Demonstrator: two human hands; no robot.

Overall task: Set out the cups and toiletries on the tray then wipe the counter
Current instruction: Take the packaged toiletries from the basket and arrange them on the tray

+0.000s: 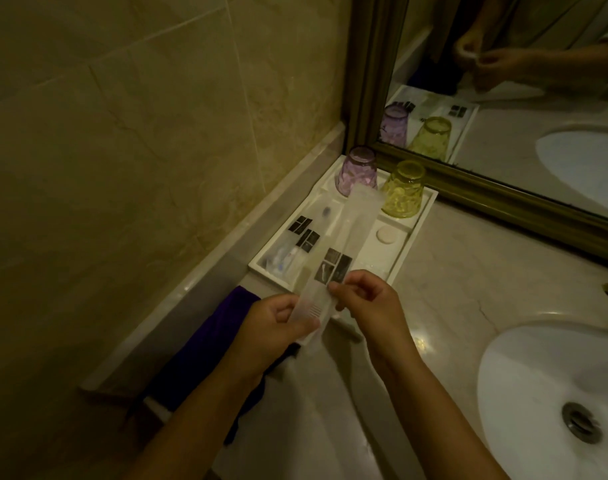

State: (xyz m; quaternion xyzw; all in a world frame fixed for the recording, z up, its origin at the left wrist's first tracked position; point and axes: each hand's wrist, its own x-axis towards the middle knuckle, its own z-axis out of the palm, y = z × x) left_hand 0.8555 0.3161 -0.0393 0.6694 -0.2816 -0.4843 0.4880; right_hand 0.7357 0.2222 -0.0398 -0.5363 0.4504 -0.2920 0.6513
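Note:
A white tray (421,221) stands in the counter's back left corner. On its far end a purple cup (357,170) and a yellow cup (402,188) rest upside down. Packets with black labels (304,233) lie in its left compartment, and a round white soap (387,234) lies on its right side. I hold a long clear packet with a comb (344,251) over the tray's near end. My left hand (278,325) grips its lower end and my right hand (364,299) pinches its edge near the black label.
A dark purple cloth (205,348) lies on the counter against the wall ledge, left of my forearm. A white sink (552,393) with a metal drain sits at the right. A framed mirror (503,98) runs along the back. A tiled wall closes the left.

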